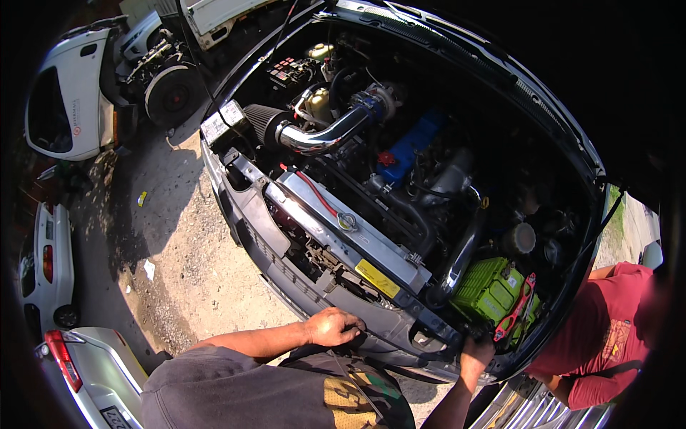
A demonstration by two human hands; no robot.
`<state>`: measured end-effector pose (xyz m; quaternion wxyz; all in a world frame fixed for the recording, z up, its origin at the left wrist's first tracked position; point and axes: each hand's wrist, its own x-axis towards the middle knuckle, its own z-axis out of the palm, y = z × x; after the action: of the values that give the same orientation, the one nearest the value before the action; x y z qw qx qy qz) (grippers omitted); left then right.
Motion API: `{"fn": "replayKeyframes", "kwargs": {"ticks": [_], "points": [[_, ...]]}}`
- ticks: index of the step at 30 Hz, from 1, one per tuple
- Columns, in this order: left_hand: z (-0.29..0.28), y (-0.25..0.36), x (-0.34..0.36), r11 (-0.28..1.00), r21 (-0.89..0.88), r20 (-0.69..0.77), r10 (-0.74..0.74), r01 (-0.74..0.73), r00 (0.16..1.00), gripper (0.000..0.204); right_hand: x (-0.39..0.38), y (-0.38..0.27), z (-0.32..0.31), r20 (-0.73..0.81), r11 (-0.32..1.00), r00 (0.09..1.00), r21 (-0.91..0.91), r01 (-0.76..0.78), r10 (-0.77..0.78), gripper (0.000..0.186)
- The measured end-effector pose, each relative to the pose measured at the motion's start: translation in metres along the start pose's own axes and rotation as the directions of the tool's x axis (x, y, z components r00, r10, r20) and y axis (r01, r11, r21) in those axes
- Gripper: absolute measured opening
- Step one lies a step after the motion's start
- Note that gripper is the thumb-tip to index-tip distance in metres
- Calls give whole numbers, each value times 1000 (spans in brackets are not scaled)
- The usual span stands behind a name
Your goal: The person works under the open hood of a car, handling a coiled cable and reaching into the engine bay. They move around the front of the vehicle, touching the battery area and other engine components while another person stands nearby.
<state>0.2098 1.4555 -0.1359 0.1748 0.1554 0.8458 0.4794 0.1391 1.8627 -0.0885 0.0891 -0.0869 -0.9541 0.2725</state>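
My left hand (pixel 334 327) rests at the dark front grille panel (pixel 300 289) of a car, its fingers curled; whatever they may hold is hidden. My right hand (pixel 477 354) reaches in at the front corner beside a bright green battery (pixel 489 287). Its fingertips are lost against dark parts there. A red clamp-like bracket (pixel 516 309) lies across the battery. Behind the grille panel runs a silver radiator (pixel 371 218) with a round cap (pixel 346 221) and a red hose (pixel 314 189).
A chrome intake pipe (pixel 325 136) with a cone air filter (pixel 263 125) and a blue engine cover (pixel 418 146) fill the bay. A person in a red shirt (pixel 604 322) stands close at the right. Other vehicles and a white cab (pixel 75 93) stand at the left.
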Motion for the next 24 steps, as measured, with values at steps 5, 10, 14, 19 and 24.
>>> {"fn": "replayKeyframes", "kwargs": {"ticks": [5, 10, 14, 19, 24], "points": [[1, -1, -1, 1000, 8, 25, -16, 15, 1000, 28, 0, 3, 3, -6, 1000, 1000, 17, 7, -7, 34], [-5, 2, 1, 999, 1, 47, -35, 35, 998, 30, -1, 7, 4, -19, 1000, 1000, -12, -11, 11, 34], [-10, 12, -4, 999, -12, -11, 50, -50, 999, 28, -1, 11, 6, -5, 999, 1000, -26, -23, 23, 35], [-87, -3, -20, 1000, -18, -680, -29, 23, 732, 73, 1, 16, 8, 3, 998, 1000, -58, -18, 18, 36], [-261, -91, -47, 711, -686, -724, -648, -152, 237, 93, 0, 20, 8, 8, 999, 999, 4, -41, 41, 36]]}}
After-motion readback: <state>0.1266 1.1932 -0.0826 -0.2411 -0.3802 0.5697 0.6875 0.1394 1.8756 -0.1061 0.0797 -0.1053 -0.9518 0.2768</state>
